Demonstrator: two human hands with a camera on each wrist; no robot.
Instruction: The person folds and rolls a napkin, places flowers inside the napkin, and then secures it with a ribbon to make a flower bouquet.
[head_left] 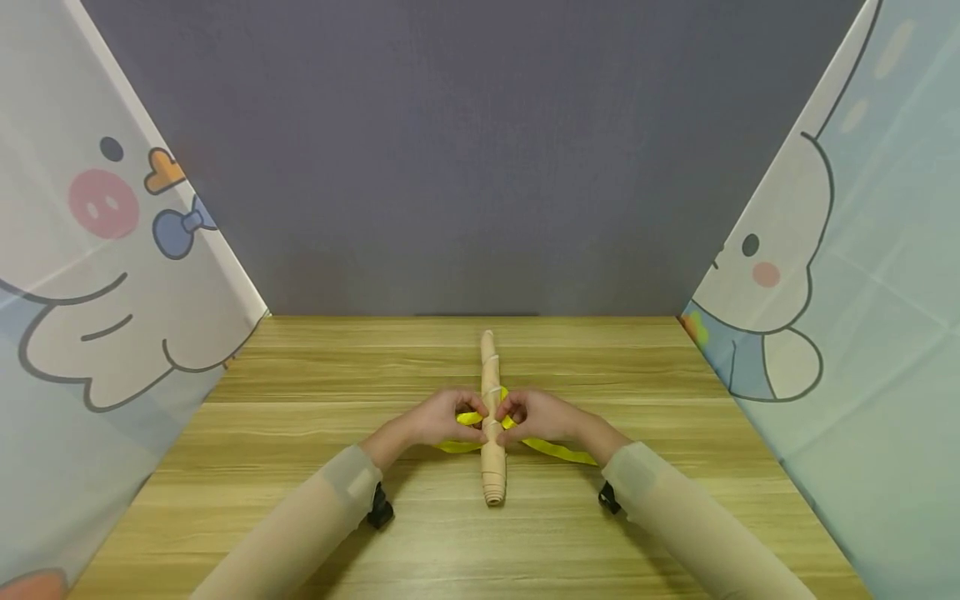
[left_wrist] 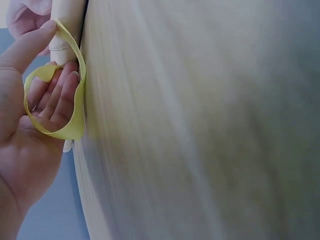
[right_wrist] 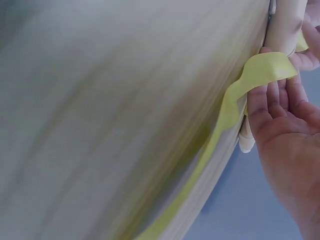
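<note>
A beige rolled-up sheet (head_left: pixel 493 467) lies lengthwise on the wooden table, with spiral layers showing at its near end. A yellow ribbon (head_left: pixel 558 451) passes about its middle, with loose lengths on both sides. From the left, my left hand (head_left: pixel 438 417) pinches the ribbon against the roll; in the left wrist view the ribbon (left_wrist: pixel 75 120) makes a loop in front of the palm. On the opposite side my right hand (head_left: pixel 551 415) holds the ribbon at the roll. In the right wrist view the ribbon (right_wrist: pixel 265 70) crosses the fingers and trails down. The fingertips partly hide the crossing.
The wood-grain table (head_left: pixel 300 467) extends around the roll. A dark grey panel (head_left: pixel 480 167) stands behind it. Cloths with cartoon prints hang at the left (head_left: pixel 97 333) and right (head_left: pixel 862 275). Black wrist devices (head_left: pixel 380 507) show under the sleeves.
</note>
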